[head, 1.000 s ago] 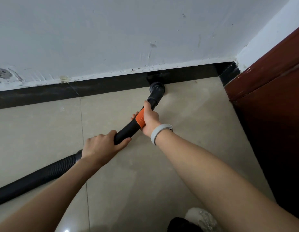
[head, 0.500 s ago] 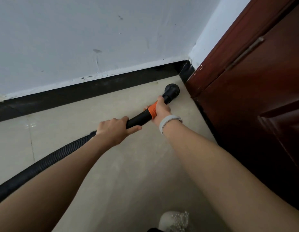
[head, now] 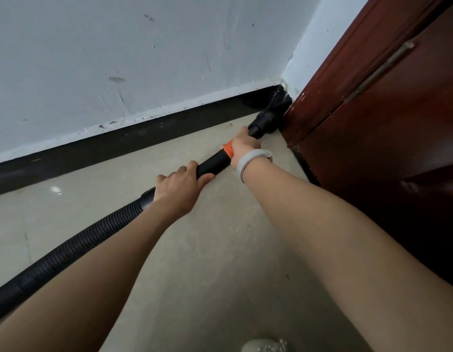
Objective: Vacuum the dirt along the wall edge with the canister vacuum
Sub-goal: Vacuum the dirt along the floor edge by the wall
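A pale tiled floor (head: 200,262) meets a black skirting board (head: 118,146) at the far right corner beside a red-brown door (head: 388,138). There the vacuum's nozzle (head: 267,120) is pushed in, its rigid black tube (head: 215,163) gripped by the right hand (head: 245,146) at the orange collar (head: 229,149) and by the left hand (head: 181,188) nearer the ribbed hose (head: 75,247). The tube looks light and stiff, best steered from the collar, while the bendy hose will likely drag.

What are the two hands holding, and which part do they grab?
Both hold the vacuum wand. The left hand grips its black tube just ahead of the ribbed hose; the right hand grips by the orange collar, behind the nozzle.
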Demonstrator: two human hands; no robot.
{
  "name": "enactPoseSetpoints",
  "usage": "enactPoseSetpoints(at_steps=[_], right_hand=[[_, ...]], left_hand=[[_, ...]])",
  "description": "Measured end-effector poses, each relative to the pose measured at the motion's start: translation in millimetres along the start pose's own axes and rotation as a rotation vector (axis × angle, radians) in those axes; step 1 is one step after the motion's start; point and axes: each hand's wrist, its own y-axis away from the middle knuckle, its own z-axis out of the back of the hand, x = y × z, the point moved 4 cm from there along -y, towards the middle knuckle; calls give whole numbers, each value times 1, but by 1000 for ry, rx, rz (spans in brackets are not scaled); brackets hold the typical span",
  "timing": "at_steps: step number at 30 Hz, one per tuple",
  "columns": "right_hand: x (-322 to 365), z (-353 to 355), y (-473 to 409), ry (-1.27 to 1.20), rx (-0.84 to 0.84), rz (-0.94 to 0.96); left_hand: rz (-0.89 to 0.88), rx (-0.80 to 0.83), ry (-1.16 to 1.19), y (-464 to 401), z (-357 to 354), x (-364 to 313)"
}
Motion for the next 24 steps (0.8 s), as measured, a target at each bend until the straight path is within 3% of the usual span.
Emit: enactPoseSetpoints(at_steps=[15,24], right_hand=[[-61,56,24,-154,-94,-120],[-106,95,43,-306,-148,-180]], left_hand=[[-246,45,-139,52,-24,-13],[-416,190,-87,93,-46,-29]])
